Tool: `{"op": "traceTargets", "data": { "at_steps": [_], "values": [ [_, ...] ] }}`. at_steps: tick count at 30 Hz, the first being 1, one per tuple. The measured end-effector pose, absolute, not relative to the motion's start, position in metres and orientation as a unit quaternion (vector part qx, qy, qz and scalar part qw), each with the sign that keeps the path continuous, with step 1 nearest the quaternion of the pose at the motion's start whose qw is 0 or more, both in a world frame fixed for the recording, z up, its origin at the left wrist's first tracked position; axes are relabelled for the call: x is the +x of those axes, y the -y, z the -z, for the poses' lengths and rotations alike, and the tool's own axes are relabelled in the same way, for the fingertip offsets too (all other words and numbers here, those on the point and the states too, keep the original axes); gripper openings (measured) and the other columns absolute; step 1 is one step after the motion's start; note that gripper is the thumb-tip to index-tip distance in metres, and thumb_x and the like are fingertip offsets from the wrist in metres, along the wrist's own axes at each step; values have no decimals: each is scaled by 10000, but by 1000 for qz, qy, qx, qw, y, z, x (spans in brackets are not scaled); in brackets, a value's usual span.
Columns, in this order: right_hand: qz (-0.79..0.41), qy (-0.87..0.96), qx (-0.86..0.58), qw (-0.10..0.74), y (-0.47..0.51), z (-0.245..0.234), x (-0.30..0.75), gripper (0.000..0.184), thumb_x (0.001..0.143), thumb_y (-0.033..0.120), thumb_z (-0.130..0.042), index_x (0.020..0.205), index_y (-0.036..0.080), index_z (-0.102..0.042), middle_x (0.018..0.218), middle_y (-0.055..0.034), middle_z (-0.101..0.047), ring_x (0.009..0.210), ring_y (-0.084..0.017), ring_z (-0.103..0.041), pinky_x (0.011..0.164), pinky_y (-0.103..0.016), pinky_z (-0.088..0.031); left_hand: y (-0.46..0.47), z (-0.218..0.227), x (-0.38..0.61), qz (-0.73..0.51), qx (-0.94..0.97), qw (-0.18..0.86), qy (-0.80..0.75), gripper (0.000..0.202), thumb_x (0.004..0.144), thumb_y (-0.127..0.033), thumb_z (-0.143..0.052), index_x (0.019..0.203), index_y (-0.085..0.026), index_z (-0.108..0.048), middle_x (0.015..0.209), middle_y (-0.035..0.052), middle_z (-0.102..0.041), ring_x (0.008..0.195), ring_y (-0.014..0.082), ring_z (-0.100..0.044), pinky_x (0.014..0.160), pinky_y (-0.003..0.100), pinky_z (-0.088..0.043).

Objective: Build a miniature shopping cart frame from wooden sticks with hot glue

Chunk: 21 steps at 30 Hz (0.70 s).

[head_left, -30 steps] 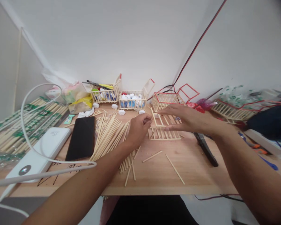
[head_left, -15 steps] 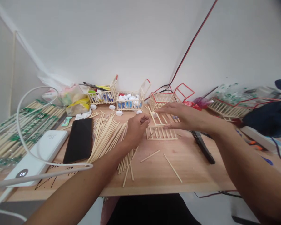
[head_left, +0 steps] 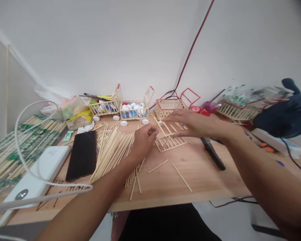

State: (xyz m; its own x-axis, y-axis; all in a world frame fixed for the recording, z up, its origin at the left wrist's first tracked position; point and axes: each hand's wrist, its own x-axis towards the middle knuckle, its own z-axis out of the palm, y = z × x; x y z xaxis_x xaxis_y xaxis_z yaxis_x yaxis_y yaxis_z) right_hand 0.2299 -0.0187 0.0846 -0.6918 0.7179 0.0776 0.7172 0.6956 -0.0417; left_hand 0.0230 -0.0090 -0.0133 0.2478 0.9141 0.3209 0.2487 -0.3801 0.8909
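A small openwork frame of thin wooden sticks (head_left: 171, 143) sits on the table between my hands, with slats along its near side and more sticks sloping away behind. My left hand (head_left: 145, 138) is closed beside its left end, fingertips pinched together; whatever they hold is too small to make out. Above the frame's right part, my right hand (head_left: 194, 123) is stretched out, thumb apart from the fingers, hiding some of the sticks. I cannot tell whether it touches them. Loose wooden sticks (head_left: 112, 150) lie in a pile under and left of my left forearm.
Behind stand stick-built carts, one holding white and blue caps (head_left: 134, 110), another red-edged (head_left: 172, 103). Black-handled pliers (head_left: 212, 154) lie at right. A phone (head_left: 81, 155), a white power bank (head_left: 38, 175) with a looping cable and bagged sticks (head_left: 20, 147) fill the left.
The stick frame has turned slightly, its near left corner now lower than its right. Both hands keep nearly the same pose, while the whole view has shifted a little.
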Motion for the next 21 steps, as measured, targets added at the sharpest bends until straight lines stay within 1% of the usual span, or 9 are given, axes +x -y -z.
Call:
{"op": "traceTargets", "data": {
  "at_steps": [4, 9, 11, 15, 18, 21],
  "values": [
    [-9, 925, -380, 18, 20, -87, 231, 540, 881, 470, -545, 1370, 244, -511, 1285, -114, -592, 1203, -285, -519, 1011, -486, -407, 12, 13, 25, -441, 692, 386, -422, 62, 774, -168, -569, 733, -171, -616, 629, -27, -617, 596, 113, -592, 601, 222, -422],
    [11, 928, -372, -10, 19, -82, 234, 510, 900, 311, -503, 1404, 246, -465, 1291, -117, -581, 1205, -285, -506, 997, -502, -401, 15, 16, 27, -445, 686, 401, -413, 47, 763, -178, -583, 730, -174, -617, 644, -32, -624, 592, 107, -601, 599, 218, -429],
    [27, 926, -376, 5, 19, -78, 235, 490, 901, 249, -489, 1390, 264, -480, 1272, -107, -592, 1189, -279, -512, 986, -499, -402, 16, 15, 27, -446, 681, 408, -414, 47, 761, -177, -583, 732, -174, -620, 646, -32, -626, 593, 107, -604, 601, 217, -433],
    [67, 912, -402, 53, 23, -65, 237, 449, 933, 156, -401, 1347, 275, -530, 1251, -108, -602, 1155, -261, -531, 943, -473, -427, 18, 14, 29, -447, 680, 409, -413, 50, 754, -173, -581, 728, -176, -624, 645, -31, -629, 599, 108, -608, 609, 219, -446],
    [94, 898, -419, 92, 29, -56, 236, 458, 942, 128, -362, 1345, 260, -534, 1274, -118, -591, 1164, -256, -526, 944, -463, -430, 20, 13, 29, -445, 684, 408, -409, 52, 751, -174, -585, 736, -177, -635, 650, -29, -639, 601, 110, -611, 608, 220, -454],
    [117, 883, -433, 139, 33, -45, 235, 452, 945, 137, -373, 1354, 256, -523, 1283, -117, -585, 1168, -250, -518, 968, -452, -417, 20, 12, 30, -446, 682, 412, -408, 52, 757, -183, -589, 733, -178, -635, 646, -31, -638, 591, 109, -615, 603, 220, -458]
  ]
}}
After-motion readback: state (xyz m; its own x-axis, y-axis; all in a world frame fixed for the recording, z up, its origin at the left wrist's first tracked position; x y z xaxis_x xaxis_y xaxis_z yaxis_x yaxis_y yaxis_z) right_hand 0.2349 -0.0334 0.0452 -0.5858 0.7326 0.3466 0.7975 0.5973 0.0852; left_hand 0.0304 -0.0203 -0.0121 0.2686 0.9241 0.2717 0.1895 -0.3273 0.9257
